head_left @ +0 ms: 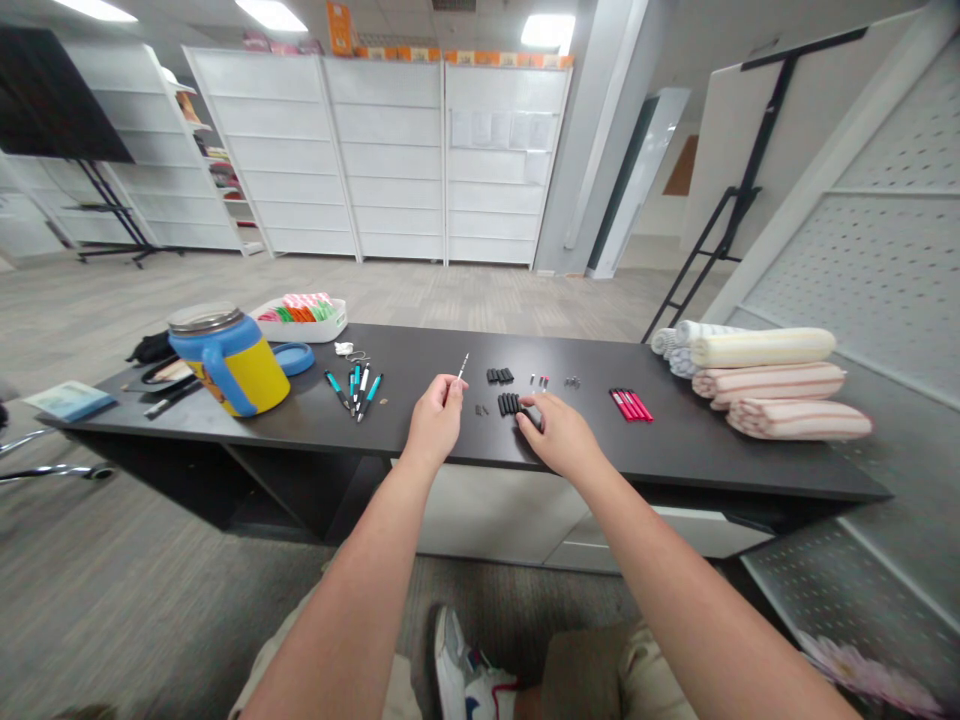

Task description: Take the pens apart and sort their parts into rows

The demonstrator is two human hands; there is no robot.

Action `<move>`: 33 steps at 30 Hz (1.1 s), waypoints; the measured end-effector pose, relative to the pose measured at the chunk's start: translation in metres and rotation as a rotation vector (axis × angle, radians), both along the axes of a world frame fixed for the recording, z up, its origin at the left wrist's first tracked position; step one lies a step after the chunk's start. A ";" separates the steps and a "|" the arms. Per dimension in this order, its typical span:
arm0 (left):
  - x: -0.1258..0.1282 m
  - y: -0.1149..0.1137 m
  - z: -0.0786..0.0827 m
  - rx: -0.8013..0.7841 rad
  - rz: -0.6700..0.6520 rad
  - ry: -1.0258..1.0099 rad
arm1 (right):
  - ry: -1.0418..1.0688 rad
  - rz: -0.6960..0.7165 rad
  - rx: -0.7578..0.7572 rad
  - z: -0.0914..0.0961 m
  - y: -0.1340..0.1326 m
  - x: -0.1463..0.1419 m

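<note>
My left hand (436,420) is closed in a pinch around a thin, pale pen refill (463,366), its tip pointing up and away. My right hand (559,430) reaches down to the right end of a row of black pen grips (508,404), thumb and forefinger closed about a dark piece that looks like one of them; the fingers partly hide it. Behind that row lies a second group of short black pen parts (499,376). Small springs (481,410) rest between my hands. Tiny pen parts (539,381) and small metal bits (572,382) lie farther right.
Several teal, black and white pens (355,388) lie left. Beyond them stand a blue-yellow jug (244,365), its blue lid (293,358) and a white tray (328,330) of colourful packets. Pink-red pen barrels (631,404) and rolled towels (772,385) are on the black tabletop's right (720,450).
</note>
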State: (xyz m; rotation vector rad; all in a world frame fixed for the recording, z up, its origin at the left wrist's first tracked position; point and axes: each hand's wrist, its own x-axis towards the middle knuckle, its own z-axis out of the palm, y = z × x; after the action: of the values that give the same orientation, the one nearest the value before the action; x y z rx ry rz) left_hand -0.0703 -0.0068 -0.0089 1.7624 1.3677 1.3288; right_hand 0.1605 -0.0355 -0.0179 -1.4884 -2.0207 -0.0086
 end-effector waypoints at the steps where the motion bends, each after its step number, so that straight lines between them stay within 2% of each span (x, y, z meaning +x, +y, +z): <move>1: 0.000 -0.002 0.002 0.026 -0.007 0.045 | 0.034 0.006 0.014 0.000 0.000 0.001; 4: 0.001 -0.011 0.008 0.133 -0.091 0.286 | 0.168 0.039 0.015 0.003 -0.002 0.003; 7: 0.005 -0.022 0.011 0.214 -0.190 0.585 | 0.282 0.113 -0.066 0.007 -0.005 0.006; 9: 0.008 -0.029 0.012 0.223 -0.213 0.736 | 0.308 0.164 -0.117 0.009 -0.006 0.008; 13: 0.012 -0.035 0.014 0.216 -0.230 0.844 | 0.306 0.207 -0.171 0.012 -0.008 0.010; 16: 0.007 -0.034 0.017 0.208 -0.240 0.814 | 0.330 0.200 -0.187 0.013 -0.009 0.011; 19: -0.005 -0.029 0.020 0.185 -0.211 0.718 | 0.378 0.132 -0.158 0.011 -0.008 0.013; 22: -0.020 -0.024 0.022 0.145 -0.135 0.580 | 0.370 0.037 -0.106 0.008 -0.006 0.012; 25: -0.027 -0.020 0.021 0.073 -0.031 0.444 | 0.257 0.014 -0.057 0.007 -0.004 0.007; 27: -0.026 -0.017 0.018 0.019 0.006 0.360 | 0.176 0.035 -0.038 0.007 -0.001 -0.001; 33: -0.012 -0.010 0.009 -0.059 -0.004 0.229 | 0.048 0.048 -0.026 0.008 0.012 -0.037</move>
State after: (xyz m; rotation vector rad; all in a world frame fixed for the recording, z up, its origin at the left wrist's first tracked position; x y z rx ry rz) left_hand -0.0827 -0.0165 -0.0004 1.9221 1.5077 1.0988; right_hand 0.1239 -0.0235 -0.0099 -1.4421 -2.0242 0.0726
